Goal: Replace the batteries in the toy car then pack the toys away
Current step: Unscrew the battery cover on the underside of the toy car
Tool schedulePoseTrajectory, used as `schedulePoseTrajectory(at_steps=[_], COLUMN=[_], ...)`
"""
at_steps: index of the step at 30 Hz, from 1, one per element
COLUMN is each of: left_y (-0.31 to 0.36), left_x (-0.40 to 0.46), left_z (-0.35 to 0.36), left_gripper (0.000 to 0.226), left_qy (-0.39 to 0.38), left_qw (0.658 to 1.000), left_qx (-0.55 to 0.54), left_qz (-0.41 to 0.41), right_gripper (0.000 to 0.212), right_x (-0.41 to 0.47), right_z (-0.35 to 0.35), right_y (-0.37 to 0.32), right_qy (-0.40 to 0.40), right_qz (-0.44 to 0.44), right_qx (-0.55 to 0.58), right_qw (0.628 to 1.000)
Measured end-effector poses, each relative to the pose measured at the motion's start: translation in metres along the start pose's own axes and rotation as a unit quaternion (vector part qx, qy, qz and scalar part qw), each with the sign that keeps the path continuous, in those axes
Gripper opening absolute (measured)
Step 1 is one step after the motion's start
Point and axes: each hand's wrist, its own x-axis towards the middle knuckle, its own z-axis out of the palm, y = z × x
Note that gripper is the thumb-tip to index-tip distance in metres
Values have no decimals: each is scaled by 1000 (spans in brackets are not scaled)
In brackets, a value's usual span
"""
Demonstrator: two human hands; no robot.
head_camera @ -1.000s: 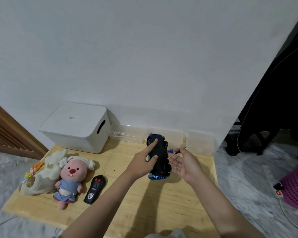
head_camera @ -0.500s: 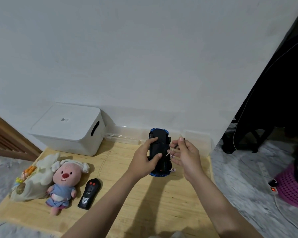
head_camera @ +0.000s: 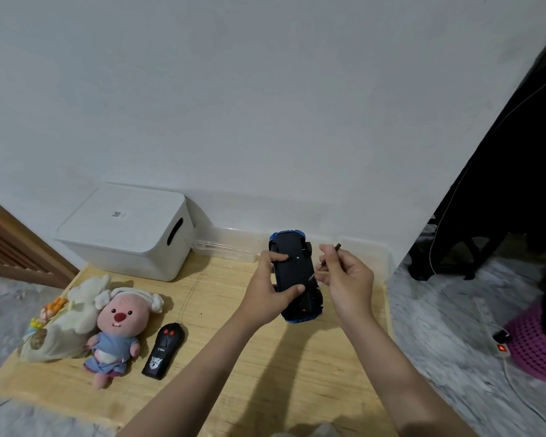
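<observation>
Toy car (head_camera: 295,272) is gripped upside down by left hand (head_camera: 270,291) above the wooden table (head_camera: 234,357), at 3 o'clock of the white box (head_camera: 126,228). Screwdriver (head_camera: 323,263) is pinched by right hand (head_camera: 349,279). Tip should be seated squarely in the underside screw, car kept steady.

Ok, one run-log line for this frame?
stage: opening battery cover | left hand: holds toy car upside down | right hand: pinches screwdriver, tip at underside

No legible text anywhere.
</observation>
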Motion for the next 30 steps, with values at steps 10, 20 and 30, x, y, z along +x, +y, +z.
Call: schedulePoseTrajectory(at_steps=[10, 20, 30], left_y=[17, 21, 25], left_x=[-4, -6, -6], left_z=[6, 9, 10], left_gripper=[52, 53, 54], left_qy=[-16, 1, 4], left_qw=[999, 998, 997], left_qx=[-32, -67, -71], left_qz=[-12, -6, -25], right_gripper=[12, 8, 18], right_x=[0, -4, -1], right_z=[-2, -3, 0], right_y=[-7, 6, 9], right_qy=[31, 0, 4], right_qz=[-104, -203, -234], right_qx=[52, -30, -45], right_qw=[993, 979, 971])
